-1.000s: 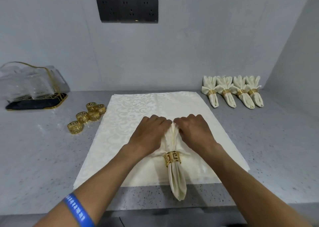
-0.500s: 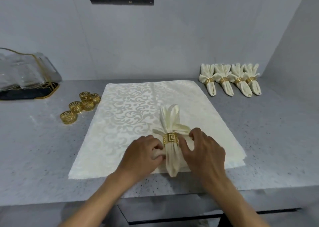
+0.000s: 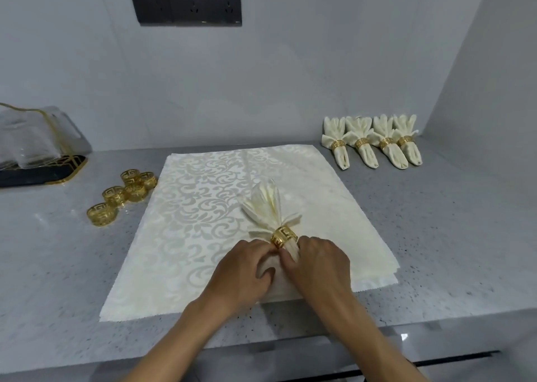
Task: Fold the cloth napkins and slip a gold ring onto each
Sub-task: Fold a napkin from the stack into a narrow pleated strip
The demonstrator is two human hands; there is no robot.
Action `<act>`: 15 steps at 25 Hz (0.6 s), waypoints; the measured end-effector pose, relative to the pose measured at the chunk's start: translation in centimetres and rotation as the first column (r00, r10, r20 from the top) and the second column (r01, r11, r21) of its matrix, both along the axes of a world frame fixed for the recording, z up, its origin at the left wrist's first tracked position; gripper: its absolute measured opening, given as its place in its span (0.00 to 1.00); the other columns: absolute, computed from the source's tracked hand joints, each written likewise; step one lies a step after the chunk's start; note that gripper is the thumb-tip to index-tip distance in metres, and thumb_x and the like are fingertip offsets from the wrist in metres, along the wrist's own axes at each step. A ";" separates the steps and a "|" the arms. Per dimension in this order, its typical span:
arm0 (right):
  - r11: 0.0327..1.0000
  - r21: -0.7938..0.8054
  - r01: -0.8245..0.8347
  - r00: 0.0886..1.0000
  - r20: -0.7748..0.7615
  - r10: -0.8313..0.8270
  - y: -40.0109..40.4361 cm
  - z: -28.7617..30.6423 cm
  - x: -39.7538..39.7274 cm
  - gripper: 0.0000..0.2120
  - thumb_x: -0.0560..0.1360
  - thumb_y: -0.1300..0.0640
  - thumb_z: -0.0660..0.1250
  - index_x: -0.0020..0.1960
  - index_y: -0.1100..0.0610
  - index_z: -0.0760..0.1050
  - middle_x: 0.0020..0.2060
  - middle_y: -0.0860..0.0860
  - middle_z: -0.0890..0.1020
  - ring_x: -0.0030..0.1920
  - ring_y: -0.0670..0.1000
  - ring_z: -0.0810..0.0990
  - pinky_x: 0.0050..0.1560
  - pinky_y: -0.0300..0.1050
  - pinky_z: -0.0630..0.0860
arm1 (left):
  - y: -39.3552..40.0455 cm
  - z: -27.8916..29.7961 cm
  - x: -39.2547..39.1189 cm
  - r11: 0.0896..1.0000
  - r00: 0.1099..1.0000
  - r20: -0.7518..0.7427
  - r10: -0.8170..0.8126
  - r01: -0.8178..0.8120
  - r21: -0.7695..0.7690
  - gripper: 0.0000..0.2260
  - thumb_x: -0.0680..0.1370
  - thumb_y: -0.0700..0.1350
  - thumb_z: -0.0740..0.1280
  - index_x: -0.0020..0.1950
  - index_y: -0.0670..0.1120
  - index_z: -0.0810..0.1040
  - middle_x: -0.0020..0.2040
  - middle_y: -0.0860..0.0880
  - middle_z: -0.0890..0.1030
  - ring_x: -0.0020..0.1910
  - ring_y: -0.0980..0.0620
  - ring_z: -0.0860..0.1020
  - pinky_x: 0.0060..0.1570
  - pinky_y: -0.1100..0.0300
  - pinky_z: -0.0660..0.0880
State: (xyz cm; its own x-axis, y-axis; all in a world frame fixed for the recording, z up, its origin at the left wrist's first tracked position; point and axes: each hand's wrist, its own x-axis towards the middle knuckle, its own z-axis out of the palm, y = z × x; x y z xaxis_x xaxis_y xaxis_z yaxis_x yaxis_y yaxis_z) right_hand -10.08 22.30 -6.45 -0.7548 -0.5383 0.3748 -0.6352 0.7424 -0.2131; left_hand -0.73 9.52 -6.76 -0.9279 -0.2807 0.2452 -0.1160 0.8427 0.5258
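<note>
We see both hands closed on the lower end of a folded napkin that lies on a stack of flat cream cloths on the grey counter. The left hand and the right hand pinch the fabric just below its gold ring. Five loose rings sit left of the stack. Four ringed napkins lie in a row at the back right. A black tray at far left holds clear plastic packaging.
</note>
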 end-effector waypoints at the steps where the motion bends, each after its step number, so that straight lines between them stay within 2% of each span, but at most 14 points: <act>1: 1.000 0.013 0.006 1.000 0.010 -0.006 0.3 0.2 -0.4 0.16 0.72 0.44 0.69 0.32 0.53 0.72 0.28 0.49 0.78 0.27 0.50 0.72 0.27 0.40 0.61 | 0.2 0.5 -0.6 1.000 0.999 0.032 -0.026 0.027 -0.008 0.13 0.77 0.48 0.67 0.61 0.55 0.78 0.56 0.59 0.79 0.54 0.58 0.75 0.53 0.61 0.73; 3: 1.000 -0.004 0.026 1.000 -0.012 -0.027 1.4 0.4 -2.0 0.20 0.68 0.50 0.74 0.29 0.51 0.64 0.23 0.47 0.74 0.24 0.47 0.62 0.24 0.38 0.52 | 0.9 1.5 -2.9 0.993 0.992 0.101 -0.072 0.080 -0.084 0.13 0.78 0.50 0.66 0.62 0.56 0.78 0.56 0.58 0.80 0.53 0.57 0.78 0.53 0.61 0.74; 4: 0.999 -0.009 0.044 0.998 -0.035 -0.045 2.3 0.8 -3.1 0.21 0.68 0.51 0.74 0.29 0.51 0.62 0.23 0.47 0.73 0.24 0.47 0.61 0.24 0.39 0.52 | 1.3 2.1 -4.2 0.988 0.989 0.120 -0.085 0.099 -0.118 0.13 0.78 0.51 0.65 0.62 0.56 0.79 0.56 0.58 0.81 0.53 0.57 0.78 0.52 0.61 0.75; 6: 0.994 -0.019 0.109 0.992 -0.057 -0.110 4.8 1.5 -6.0 0.16 0.74 0.50 0.68 0.33 0.51 0.66 0.29 0.48 0.76 0.29 0.48 0.64 0.27 0.42 0.58 | 2.5 3.2 -7.6 0.984 0.984 0.136 -0.111 0.128 -0.120 0.12 0.78 0.51 0.65 0.61 0.56 0.80 0.56 0.58 0.81 0.53 0.57 0.78 0.53 0.61 0.75; 8: 0.981 -0.059 0.182 0.983 0.012 -0.182 7.8 2.6 -9.7 0.13 0.79 0.48 0.60 0.39 0.52 0.69 0.35 0.49 0.76 0.34 0.49 0.68 0.31 0.45 0.61 | 3.7 3.8 -12.1 0.984 0.981 0.141 -0.131 0.146 -0.101 0.11 0.78 0.51 0.65 0.59 0.55 0.80 0.55 0.58 0.81 0.53 0.57 0.78 0.53 0.61 0.74; 11: 0.964 -0.131 0.233 0.965 -0.088 -0.246 12.1 4.6 -15.4 0.13 0.78 0.50 0.62 0.36 0.52 0.68 0.30 0.47 0.72 0.29 0.48 0.68 0.26 0.42 0.56 | 5.8 4.0 -20.9 0.964 0.968 0.165 -0.188 0.214 -0.156 0.10 0.78 0.47 0.63 0.57 0.51 0.81 0.54 0.53 0.82 0.53 0.52 0.78 0.52 0.59 0.74; 15: 0.947 -0.030 0.320 0.931 -0.176 -0.321 15.8 5.8 -24.3 0.14 0.78 0.48 0.61 0.37 0.53 0.69 0.31 0.48 0.74 0.29 0.50 0.69 0.27 0.44 0.59 | 8.2 2.8 -31.9 0.926 0.963 0.168 -0.213 0.253 -0.279 0.14 0.81 0.50 0.59 0.61 0.48 0.78 0.59 0.47 0.78 0.56 0.47 0.75 0.56 0.51 0.74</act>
